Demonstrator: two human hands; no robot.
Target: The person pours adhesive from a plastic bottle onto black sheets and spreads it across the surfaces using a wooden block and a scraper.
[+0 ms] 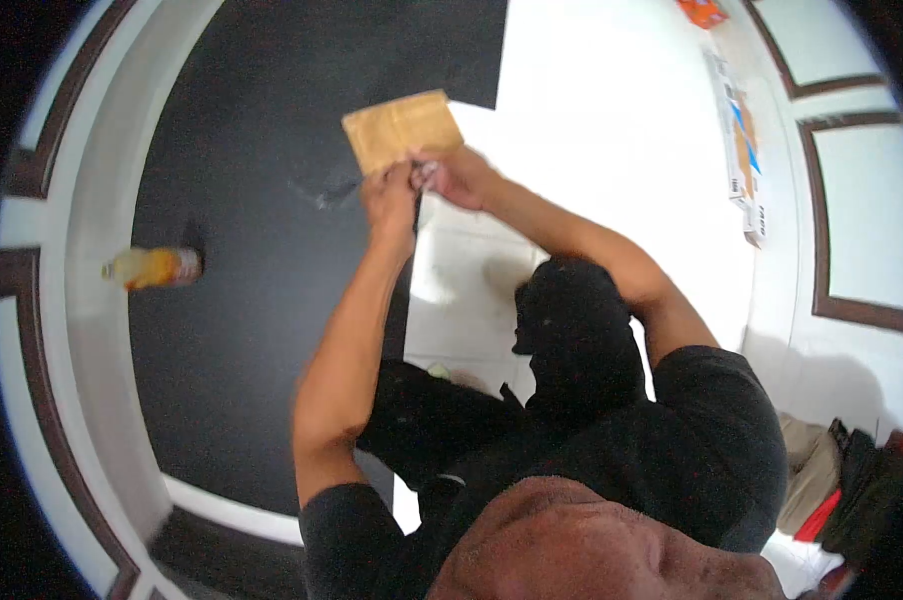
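Orange-capped plastic juice bottle lies way off left on the dark floor. Left hand and right hand both have fingers pinched on the flat tan cardboard piece's lower edge, held up in the air. Grip's just on that edge, so I reckon it could tear or slip out.

We think: room in home. White tiled floor, big black mat spread on it. White wall panels with dark brown trim, like house walls or doors. Drink bottle with orange liquid sits by wall. Flat cardboard box lies on floor near wall. Pile of clothes and bags heaped in corner. Person sits on floor, not at desk or bench. We see no shop shelves, no machines, just everyday house stuff.
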